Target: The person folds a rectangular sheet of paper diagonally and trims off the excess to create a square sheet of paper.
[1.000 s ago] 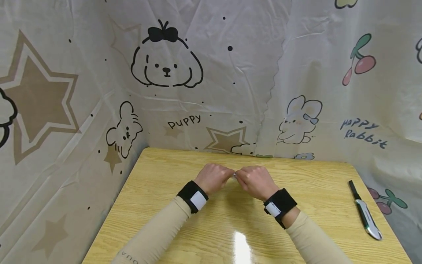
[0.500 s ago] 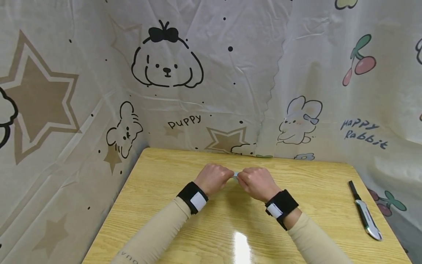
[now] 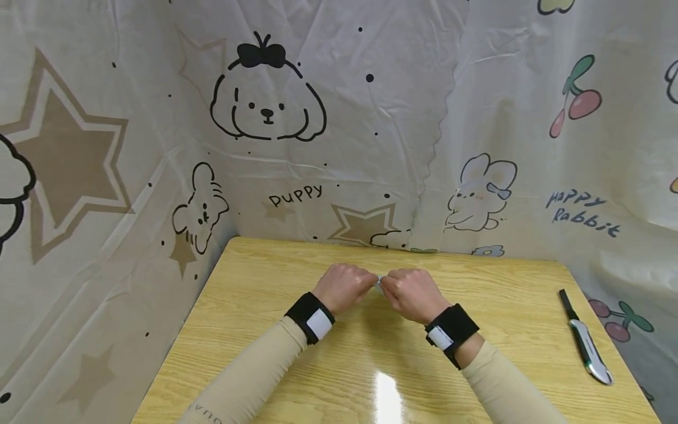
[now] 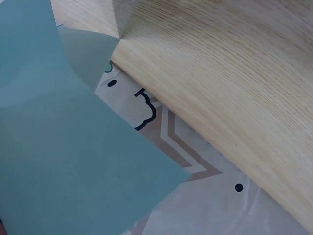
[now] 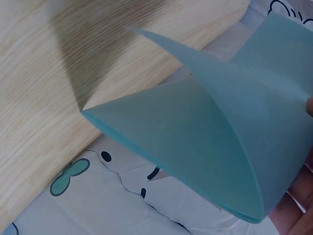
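Note:
A sheet of blue-green paper (image 5: 181,132) is bent over into a curved fold, its two layers standing apart at one side in the right wrist view. One corner of it touches the wooden table. In the head view my left hand (image 3: 345,287) and right hand (image 3: 414,294) meet near the far side of the table, knuckles up, pinching the paper. Only a sliver of it shows between them there. Fingers of the right hand (image 5: 296,208) appear at the right edge of its wrist view. Broad flat paper (image 4: 73,142) fills much of the left wrist view.
A folding saw or knife with a dark blade and green-grey handle (image 3: 590,352) lies near the right edge of the wooden table (image 3: 254,277). Behind and to the left hangs a pale curtain (image 3: 328,147) printed with cartoon animals and stars. Black straps circle both wrists.
The right hand moved slightly to the right, showing more blue-green paper between the hands, and the left hand then edged toward it. Otherwise both hands keep nearly the same place.

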Available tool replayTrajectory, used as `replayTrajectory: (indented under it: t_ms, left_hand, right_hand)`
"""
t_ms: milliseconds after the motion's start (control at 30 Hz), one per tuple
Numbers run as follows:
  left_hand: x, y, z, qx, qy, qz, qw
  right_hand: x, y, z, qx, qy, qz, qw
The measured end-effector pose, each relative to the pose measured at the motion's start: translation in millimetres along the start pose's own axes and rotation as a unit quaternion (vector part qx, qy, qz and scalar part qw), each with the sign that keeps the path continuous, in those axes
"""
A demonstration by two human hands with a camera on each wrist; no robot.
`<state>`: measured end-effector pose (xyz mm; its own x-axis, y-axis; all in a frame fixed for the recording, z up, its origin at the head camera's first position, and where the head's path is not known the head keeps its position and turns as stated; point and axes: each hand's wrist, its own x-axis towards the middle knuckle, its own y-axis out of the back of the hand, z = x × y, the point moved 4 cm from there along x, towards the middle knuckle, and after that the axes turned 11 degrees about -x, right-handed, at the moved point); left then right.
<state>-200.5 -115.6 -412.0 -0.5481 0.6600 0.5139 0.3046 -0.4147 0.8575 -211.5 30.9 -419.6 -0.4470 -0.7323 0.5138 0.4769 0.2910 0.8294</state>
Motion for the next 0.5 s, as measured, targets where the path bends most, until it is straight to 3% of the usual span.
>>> replayTrajectory:
  t_ms: [500]
  left_hand:
    - [-3.6, 1.5, -3.8, -0.025, 0.008, 0.019, 0.9995]
  right_hand:
    - [-3.6, -1.0, 2.3, 0.004, -0.005, 0.004, 1.0]
